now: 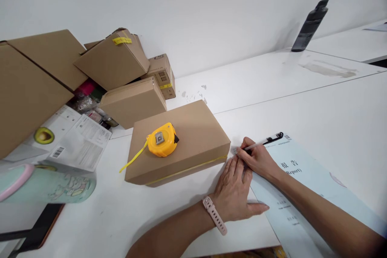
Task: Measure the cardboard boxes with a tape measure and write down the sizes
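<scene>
My right hand (256, 157) is closed around a clear pen with a black cap end (273, 138), its tip low near the box's right corner. My left hand (232, 191), wearing a pale pink wristband (214, 214), lies flat with fingers stretched out, fingertips close to the right hand. Under my right forearm is a light blue printed report (290, 169). A closed brown cardboard box (193, 125) sits just left of both hands. On its top rests a yellow tape measure (162, 140) with a yellow strap. Whatever the pen tip touches is mostly hidden by my fingers.
Several cardboard boxes (115, 60) are piled at the back left. A mint-green bottle (60, 185) and a white carton with an avocado picture (87, 141) stand at left. A dark bottle (310, 26) is by the wall at the back right of the white table (341, 109).
</scene>
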The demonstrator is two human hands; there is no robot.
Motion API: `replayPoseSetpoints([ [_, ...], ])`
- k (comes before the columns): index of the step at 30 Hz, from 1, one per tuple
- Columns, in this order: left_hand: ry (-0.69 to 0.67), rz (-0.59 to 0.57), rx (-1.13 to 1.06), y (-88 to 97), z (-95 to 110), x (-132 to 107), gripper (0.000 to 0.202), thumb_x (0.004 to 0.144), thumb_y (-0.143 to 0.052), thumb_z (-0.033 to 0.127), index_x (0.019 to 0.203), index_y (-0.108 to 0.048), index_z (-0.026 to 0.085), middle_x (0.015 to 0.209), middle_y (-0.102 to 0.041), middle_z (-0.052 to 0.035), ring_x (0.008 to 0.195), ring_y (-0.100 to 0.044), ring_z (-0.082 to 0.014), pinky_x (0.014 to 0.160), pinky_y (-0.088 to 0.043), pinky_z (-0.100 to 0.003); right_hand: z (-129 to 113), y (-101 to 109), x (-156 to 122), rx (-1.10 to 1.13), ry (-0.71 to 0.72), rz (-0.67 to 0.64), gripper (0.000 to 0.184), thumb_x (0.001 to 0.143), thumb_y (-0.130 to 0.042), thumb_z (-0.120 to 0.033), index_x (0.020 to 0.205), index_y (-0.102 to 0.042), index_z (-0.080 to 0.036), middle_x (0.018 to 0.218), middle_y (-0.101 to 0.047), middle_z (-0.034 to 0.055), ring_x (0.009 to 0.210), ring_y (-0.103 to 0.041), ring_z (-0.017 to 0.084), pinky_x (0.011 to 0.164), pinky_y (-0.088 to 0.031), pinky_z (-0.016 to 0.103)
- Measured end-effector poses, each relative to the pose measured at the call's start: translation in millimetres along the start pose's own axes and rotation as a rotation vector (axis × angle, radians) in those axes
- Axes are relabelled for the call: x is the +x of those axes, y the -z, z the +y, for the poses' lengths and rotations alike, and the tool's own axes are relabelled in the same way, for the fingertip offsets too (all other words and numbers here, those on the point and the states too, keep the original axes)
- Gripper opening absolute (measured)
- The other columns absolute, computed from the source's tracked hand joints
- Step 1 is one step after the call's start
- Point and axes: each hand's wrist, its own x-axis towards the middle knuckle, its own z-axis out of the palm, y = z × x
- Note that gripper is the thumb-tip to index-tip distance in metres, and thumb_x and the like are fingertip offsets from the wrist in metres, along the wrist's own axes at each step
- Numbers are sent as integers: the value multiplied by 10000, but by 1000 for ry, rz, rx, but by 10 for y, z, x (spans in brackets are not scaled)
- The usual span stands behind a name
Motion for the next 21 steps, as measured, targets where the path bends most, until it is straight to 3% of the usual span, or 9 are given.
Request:
replayPoseSetpoints([
  [21,3,-24,5,-14,-8,9,1025,827,-645,666,1544,-278,31,1640,-183,-276,1542,-127,-379,1274,-137,-502,32,-3,2,34,-39,2,219,867,-556,-377,727,-440,-254,543,-457,-65,506,-428,135,508,-348,286],
])
